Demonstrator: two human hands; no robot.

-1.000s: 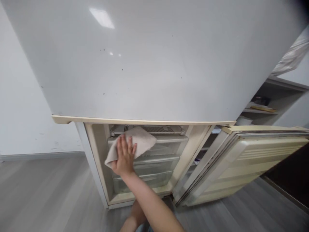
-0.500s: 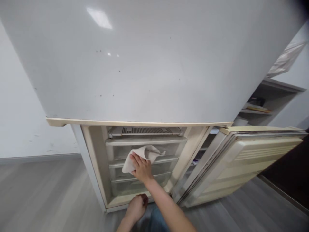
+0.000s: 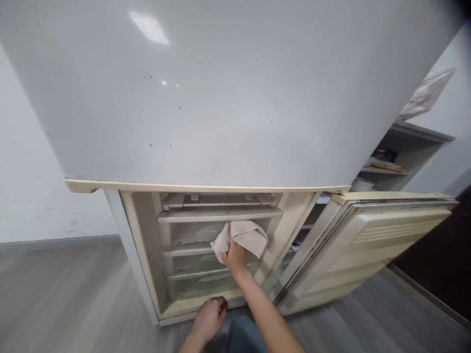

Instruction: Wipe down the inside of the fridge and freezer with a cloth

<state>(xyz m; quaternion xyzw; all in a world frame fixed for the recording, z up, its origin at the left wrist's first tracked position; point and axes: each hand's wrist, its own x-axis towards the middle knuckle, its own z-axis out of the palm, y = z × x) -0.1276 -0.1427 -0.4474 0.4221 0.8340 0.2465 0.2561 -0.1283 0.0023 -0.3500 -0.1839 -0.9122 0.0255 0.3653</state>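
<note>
My right hand (image 3: 235, 257) grips a whitish cloth (image 3: 250, 237), which is bunched around the fingers and covers part of them. Hand and cloth are at the right side of the clear-fronted freezer drawers (image 3: 195, 233), stacked inside the open lower compartment of a fridge. Whether the cloth presses on a drawer front, I cannot tell. Low down, by the compartment's bottom edge, my left hand (image 3: 209, 317) is closed in a loose fist, with no object showing in it.
The lower door (image 3: 390, 250) stands swung out to the right, its ribbed inner side showing. Above is the closed upper door (image 3: 221, 98). A shelf unit (image 3: 408, 152) with several items stands behind at the right. Grey wood-look floor (image 3: 66, 289) lies at the left.
My right hand has moved to the right across the drawer fronts with the cloth, which has folded differently around the fingers. My left hand stays nearly in place.
</note>
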